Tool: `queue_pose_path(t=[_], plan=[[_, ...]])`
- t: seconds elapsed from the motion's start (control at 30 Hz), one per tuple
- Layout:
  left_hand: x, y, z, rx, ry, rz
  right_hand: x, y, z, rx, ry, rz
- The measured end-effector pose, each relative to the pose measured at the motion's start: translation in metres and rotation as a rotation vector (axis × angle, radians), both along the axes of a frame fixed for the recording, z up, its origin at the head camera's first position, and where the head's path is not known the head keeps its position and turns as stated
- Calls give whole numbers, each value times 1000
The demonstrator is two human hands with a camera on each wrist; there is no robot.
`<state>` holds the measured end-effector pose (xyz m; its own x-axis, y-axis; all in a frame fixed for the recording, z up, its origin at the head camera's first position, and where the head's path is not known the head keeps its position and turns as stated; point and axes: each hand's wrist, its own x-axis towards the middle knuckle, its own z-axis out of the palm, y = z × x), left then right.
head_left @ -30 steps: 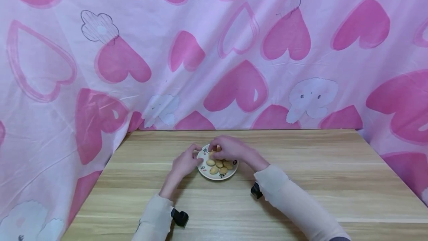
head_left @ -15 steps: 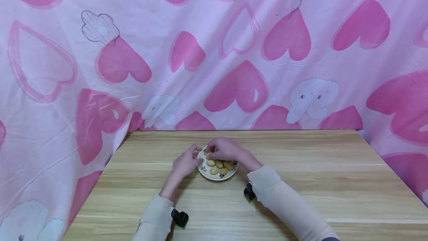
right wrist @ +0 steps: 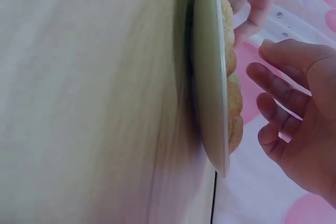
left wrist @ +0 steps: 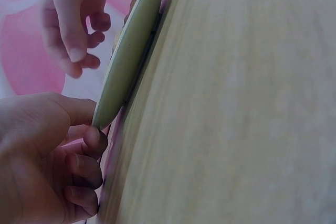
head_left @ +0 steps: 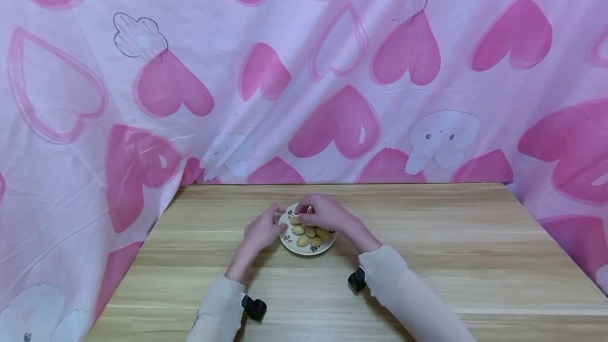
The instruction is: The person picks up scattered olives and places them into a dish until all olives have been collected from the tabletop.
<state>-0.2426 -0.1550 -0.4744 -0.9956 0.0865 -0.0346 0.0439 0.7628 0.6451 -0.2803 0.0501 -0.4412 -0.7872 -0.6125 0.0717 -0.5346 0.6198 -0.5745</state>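
A small white plate (head_left: 292,247) with little printed figures holds several golden-brown oval biscuits (head_left: 302,240). My left hand (head_left: 261,231) pinches its left rim, thumb at the upper edge and index finger beneath, as the left wrist view shows. Over the far part of the plate hovers my right hand (head_left: 326,212), its fingers loosely bent with nothing between them. In the right wrist view those fingertips (right wrist: 268,45) stand apart from the biscuits. From the head, the right hand covers some biscuits at the back.
Wood-grain table (head_left: 427,257) surrounds the plate. Behind and to the left hangs a pink curtain (head_left: 332,120) with hearts, meeting the table's far edge. Each sleeve carries a black wrist camera (head_left: 254,308).
My right hand dipped left over the plate, then drew back slightly right. A biscuit that was at its fingers now lies on the plate's far left part. The left hand kept its place.
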Motion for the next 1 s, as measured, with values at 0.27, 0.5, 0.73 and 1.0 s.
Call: queue_pose_path(t=[0.27,0.5,0.73,1.0], plan=[[-2,-1,0,-5,-1,3,11,15,3,5,85,-50],[-3,-2,0,-3,7,4,22,34,3,-60,90,-109],[-2,-2,-1,-15,1,12,30,57,3,-94,61,-157],[-2,1,-3,-8,-12,1,35,80,1,-52,91,-207]])
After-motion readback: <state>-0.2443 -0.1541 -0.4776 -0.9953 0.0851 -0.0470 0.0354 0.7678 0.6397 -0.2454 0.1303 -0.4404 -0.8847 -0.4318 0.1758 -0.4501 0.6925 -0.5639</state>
